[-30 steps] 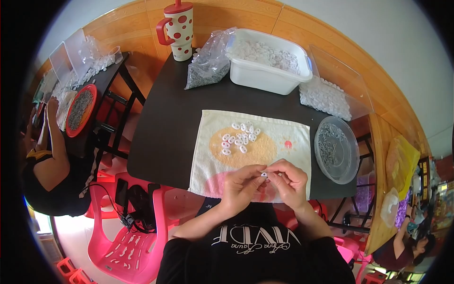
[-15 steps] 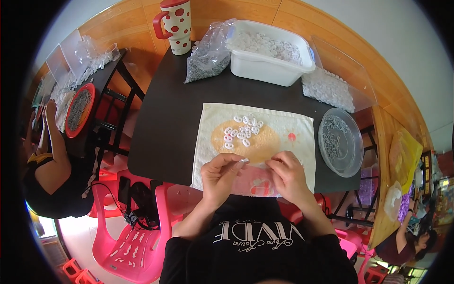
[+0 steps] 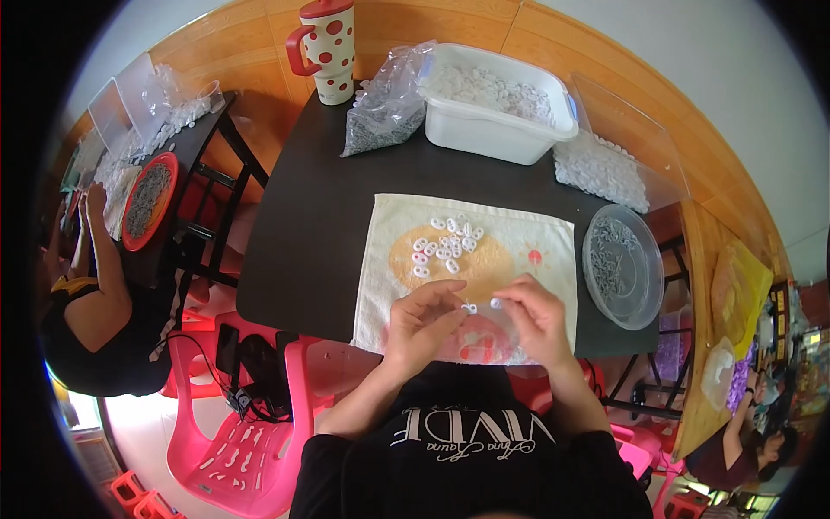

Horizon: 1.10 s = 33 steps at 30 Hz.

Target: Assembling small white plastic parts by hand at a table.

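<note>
My left hand (image 3: 421,327) is over the front of a pale towel (image 3: 553,227), thumb and fingers curved inward. A small white plastic piece (image 3: 469,308) with a shiny bit shows at its fingertips. Facing it, my right hand (image 3: 534,317) pinches another small white oval piece (image 3: 496,303). A narrow gap separates the two pieces. Beyond my hands, several white oval pieces with two dark holes (image 3: 443,252) lie loosely grouped on the towel's yellow patch. The fingertips partly hide what they hold.
A round clear tub (image 3: 650,298) of small metal parts stands right of the towel. Behind are a white bin (image 3: 484,137), a bag of white pieces (image 3: 601,173), a bag of metal parts (image 3: 380,130) and a spotted tumbler (image 3: 331,56). Another person (image 3: 91,320) works at the left table.
My left hand has shifted right and its fingers have spread somewhat. A white piece now shows at my right fingertips. The view has tipped slightly.
</note>
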Each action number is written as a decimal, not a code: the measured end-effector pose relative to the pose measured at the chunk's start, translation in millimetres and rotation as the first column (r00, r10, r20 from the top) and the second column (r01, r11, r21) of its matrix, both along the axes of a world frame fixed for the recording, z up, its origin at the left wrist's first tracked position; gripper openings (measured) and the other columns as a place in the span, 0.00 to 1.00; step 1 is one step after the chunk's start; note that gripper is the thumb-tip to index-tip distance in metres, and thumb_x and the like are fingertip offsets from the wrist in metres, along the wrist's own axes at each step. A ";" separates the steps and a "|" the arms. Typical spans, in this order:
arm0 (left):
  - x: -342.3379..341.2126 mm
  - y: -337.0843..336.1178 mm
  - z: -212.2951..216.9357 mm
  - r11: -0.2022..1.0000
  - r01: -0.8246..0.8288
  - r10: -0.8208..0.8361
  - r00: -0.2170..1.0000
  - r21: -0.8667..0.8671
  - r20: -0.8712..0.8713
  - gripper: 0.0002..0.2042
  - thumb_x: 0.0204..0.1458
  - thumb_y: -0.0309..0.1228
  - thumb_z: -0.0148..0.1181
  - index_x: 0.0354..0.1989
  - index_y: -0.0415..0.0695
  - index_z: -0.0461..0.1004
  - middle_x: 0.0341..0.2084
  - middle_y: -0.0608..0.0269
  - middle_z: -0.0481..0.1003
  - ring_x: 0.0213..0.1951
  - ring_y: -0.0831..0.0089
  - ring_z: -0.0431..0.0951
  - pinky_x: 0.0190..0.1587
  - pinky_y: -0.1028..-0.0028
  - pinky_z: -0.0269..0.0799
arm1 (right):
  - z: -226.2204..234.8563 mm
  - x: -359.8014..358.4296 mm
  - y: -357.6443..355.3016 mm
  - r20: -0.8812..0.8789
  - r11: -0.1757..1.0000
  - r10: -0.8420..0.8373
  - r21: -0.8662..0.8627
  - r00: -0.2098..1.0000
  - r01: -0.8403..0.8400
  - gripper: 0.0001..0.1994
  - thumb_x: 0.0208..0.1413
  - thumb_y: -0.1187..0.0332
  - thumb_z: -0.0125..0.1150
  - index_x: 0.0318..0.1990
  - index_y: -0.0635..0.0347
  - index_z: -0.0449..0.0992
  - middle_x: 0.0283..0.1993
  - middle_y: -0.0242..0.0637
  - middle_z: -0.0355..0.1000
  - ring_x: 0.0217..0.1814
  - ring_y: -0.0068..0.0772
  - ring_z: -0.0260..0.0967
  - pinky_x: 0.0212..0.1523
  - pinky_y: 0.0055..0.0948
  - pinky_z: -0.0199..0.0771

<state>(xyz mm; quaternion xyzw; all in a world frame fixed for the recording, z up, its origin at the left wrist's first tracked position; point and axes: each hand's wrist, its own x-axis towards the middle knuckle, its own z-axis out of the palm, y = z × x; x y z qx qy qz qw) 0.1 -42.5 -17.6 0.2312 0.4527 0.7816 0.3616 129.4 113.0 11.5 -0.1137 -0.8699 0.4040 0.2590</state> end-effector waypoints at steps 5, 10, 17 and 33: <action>4.0 3.6 9.0 0.984 0.174 -0.176 0.984 -0.035 -0.036 0.23 0.52 0.11 0.58 0.58 0.35 0.70 0.32 0.61 0.77 0.33 0.79 0.78 0.36 0.81 0.74 | 20.4 -13.4 2.7 -0.064 0.871 0.123 -0.470 0.990 -0.139 0.05 0.57 0.85 0.57 0.39 0.71 0.76 0.37 0.34 0.71 0.37 0.20 0.66 0.38 0.18 0.64; 6.4 4.0 17.7 0.979 0.182 -0.186 0.981 -0.089 -0.046 0.24 0.51 0.11 0.59 0.58 0.36 0.69 0.32 0.61 0.77 0.33 0.79 0.78 0.36 0.81 0.74 | 12.5 -13.5 2.6 -0.110 0.881 0.140 -0.439 0.984 -0.175 0.05 0.57 0.85 0.58 0.39 0.70 0.76 0.37 0.35 0.71 0.37 0.19 0.66 0.38 0.18 0.64; 6.7 4.9 17.7 0.984 0.169 -0.171 0.985 -0.055 -0.030 0.21 0.51 0.10 0.60 0.54 0.35 0.73 0.30 0.58 0.79 0.30 0.79 0.79 0.32 0.81 0.74 | 14.1 -11.1 0.7 -0.126 0.883 0.172 -0.419 0.977 -0.210 0.04 0.56 0.85 0.58 0.38 0.70 0.76 0.36 0.36 0.72 0.36 0.21 0.67 0.38 0.19 0.65; 7.4 6.6 15.5 0.986 0.161 -0.160 0.987 -0.044 0.023 0.15 0.50 0.10 0.61 0.47 0.34 0.75 0.30 0.58 0.79 0.29 0.78 0.79 0.30 0.81 0.76 | 20.5 -8.7 1.5 -0.125 0.914 0.204 -0.330 0.971 -0.235 0.05 0.56 0.84 0.59 0.38 0.68 0.77 0.34 0.37 0.72 0.35 0.26 0.71 0.38 0.22 0.70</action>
